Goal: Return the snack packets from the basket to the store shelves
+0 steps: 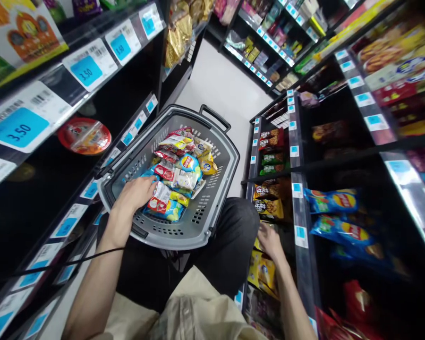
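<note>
A grey shopping basket (221, 198) rests in front of my knees with a pile of small snack bags (184, 182) inside. My left hand (138, 191) reaches over the basket's near left side, its bent fingers closed at the edge of a blue-and-red snack bag (163, 208). Low on the right, my right hand (268, 240) is in among the yellow snack bags (262, 269) of a shelf, beside my knee. Its fingertips are partly hidden, and whether they grip a bag does not show.
Shelves with price tags (87, 71) rise close on the left; a red-lidded cup (85, 136) sits there. On the right shelf lie blue chip bags (336, 200) and brown nut-picture bags (269, 208). Pale floor (216, 75) runs ahead to more shelving. A black cable (74, 260) crosses my left forearm.
</note>
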Available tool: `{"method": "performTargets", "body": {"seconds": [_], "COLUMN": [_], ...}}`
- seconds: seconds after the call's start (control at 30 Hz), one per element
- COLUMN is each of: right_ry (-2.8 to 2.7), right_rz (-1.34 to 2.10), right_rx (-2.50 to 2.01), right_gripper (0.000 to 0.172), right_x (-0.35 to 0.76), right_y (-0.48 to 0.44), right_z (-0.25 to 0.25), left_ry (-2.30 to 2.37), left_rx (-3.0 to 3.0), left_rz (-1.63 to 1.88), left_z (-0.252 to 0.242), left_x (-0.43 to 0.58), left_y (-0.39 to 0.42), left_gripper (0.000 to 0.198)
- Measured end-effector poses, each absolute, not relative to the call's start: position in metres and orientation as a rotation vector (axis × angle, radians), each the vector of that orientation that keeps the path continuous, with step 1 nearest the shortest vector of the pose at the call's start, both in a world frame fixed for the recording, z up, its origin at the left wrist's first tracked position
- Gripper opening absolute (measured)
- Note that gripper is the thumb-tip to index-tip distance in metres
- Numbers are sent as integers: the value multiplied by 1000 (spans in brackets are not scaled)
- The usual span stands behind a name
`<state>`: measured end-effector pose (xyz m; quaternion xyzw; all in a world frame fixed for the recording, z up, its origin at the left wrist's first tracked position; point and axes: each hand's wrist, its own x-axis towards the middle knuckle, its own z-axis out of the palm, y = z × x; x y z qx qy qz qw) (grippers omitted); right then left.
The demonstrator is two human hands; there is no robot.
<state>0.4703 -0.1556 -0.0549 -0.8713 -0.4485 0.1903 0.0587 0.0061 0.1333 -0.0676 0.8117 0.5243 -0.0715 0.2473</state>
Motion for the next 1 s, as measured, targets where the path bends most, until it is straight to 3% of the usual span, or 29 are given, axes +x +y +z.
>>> {"method": "performTargets", "body": {"seconds": [0.2, 0.3, 0.43, 0.6, 0.73, 0.83, 0.93, 1.0], "right_ry": [-1974, -2211, -2592, -2835, -3012, -2992, -2957, -3001], "right_rz": [105, 280, 406, 363, 32, -125, 19, 218], "right_rx": [-2025, -1926, -2127, -2201, -2012, -2063, -2278, -2312], "right_gripper": [40, 46, 67, 59, 49, 56, 70, 71], "right_x": [412, 388, 359, 342, 351, 361, 363, 357], "right_y": [47, 126, 198, 235, 239, 242, 251, 257], "right_z": [29, 26, -9, -50, -75, -86, -89, -85], "left_ry": [1395, 1390, 1389, 1410, 1473, 1391, 1268, 1279], "left_rx": [2220, 2215, 2181, 2179, 2250, 2340, 2354, 2345], "left_rz": [-167, -144, -119, -178, -249, -274, -410, -514], "left_z": [-67, -63, -56, -51, -56, -61, -62, -59], "left_x": [7, 9, 13, 3, -4, 1, 8, 10], "left_y": [132, 128, 125, 142, 153, 150, 145, 141], "left_gripper": [42, 39, 38, 37, 37, 37, 35, 33]}}
